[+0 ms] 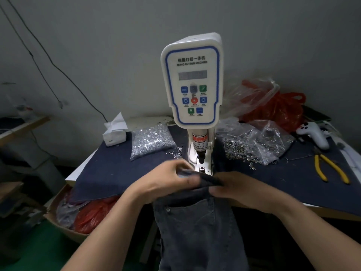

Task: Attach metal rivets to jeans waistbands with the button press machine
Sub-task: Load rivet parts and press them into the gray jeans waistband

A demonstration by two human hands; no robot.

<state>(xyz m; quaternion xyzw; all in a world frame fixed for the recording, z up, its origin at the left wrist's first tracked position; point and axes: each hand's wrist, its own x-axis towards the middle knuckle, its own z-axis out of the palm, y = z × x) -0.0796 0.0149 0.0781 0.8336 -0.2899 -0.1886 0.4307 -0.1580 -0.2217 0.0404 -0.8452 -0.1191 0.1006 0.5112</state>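
Positioning step: left hand (168, 179) and right hand (232, 185) gripped jeans waistband (203, 178), six o'clock of press die (201, 169); next, seating over die.

Small garment workshop — white servo button machine (192, 79) on a denim-covered bench (109, 171), w/ bags of metal rivets (151, 140) (loose ones spilled too), yellow-handled pliers (330, 169), bare grey wall.

A single wide-angle head camera looks forward and down from the person's position at 6 o'clock, facing the button press machine (192, 79) toward 12 o'clock. It sits close: forearms enter from the lower edge, the table (109, 169) fills mid-frame, and the wall rises behind. Straight lines bow at the edges.
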